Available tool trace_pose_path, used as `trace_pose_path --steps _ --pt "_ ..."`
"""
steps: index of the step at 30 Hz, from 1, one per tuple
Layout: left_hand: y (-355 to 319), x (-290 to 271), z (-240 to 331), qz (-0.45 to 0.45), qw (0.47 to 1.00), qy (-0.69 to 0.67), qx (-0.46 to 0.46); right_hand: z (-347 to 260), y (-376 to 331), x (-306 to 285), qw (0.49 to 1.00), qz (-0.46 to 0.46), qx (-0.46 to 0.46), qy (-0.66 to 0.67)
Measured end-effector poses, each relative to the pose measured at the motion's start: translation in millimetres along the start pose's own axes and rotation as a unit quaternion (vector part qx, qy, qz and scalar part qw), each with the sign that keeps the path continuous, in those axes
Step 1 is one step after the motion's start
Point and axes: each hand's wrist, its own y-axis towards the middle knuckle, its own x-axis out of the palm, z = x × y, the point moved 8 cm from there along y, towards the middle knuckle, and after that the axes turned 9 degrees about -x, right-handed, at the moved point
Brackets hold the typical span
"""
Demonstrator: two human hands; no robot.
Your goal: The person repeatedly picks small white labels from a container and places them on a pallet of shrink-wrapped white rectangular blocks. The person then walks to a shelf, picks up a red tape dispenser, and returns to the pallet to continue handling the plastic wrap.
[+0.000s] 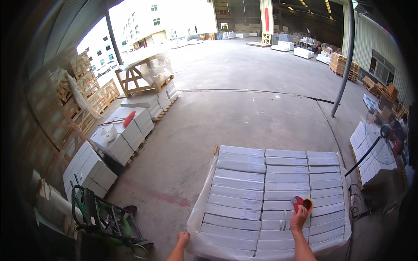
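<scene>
A wide stack of long white boxes [237,189] stands in front of me, packed in three columns. Clear plastic film [201,202] wraps its sides and folds over the rim. My right hand [298,220] is closed around a red tape dispenser [297,202] with a yellowish roll, held over the boxes right of the middle. Beside that hand, thin white rings [284,220] lie on the boxes. At the stack's near left corner, my left hand [183,238] is closed at the film's edge and appears to grip it; its fingertips are partly hidden.
A green and black wheeled cart [109,224] stands on the left. Behind it, white box stacks [130,126] on pallets carry a red broom [129,118]. A black fan [385,131] and another box stack [370,148] are at right, near a grey post [346,65].
</scene>
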Motion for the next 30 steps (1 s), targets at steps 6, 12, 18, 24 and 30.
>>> trace_pose_path --steps 6,12,18,24,30 --pt "17.9 13.1 -33.7 -0.193 0.972 -0.059 -0.119 -118.7 -114.0 33.3 0.972 -0.157 0.029 0.175" --pt "11.3 9.7 -87.5 -0.350 0.923 -0.054 -0.154 -231.1 -199.6 48.3 0.921 -0.306 0.083 0.225" --pt "-27.4 2.4 -61.4 -0.289 0.948 -0.039 -0.124 -320.0 -205.8 64.4 0.872 -0.385 0.081 0.292" --pt "-101.9 -5.1 73.2 -0.297 0.950 -0.097 0.008 -341.9 -203.7 125.7 0.840 -0.427 0.125 0.313" --pt "-13.3 8.3 82.2 -0.138 0.985 0.076 0.074 -347.6 -154.3 122.7 0.863 -0.385 0.101 0.312"
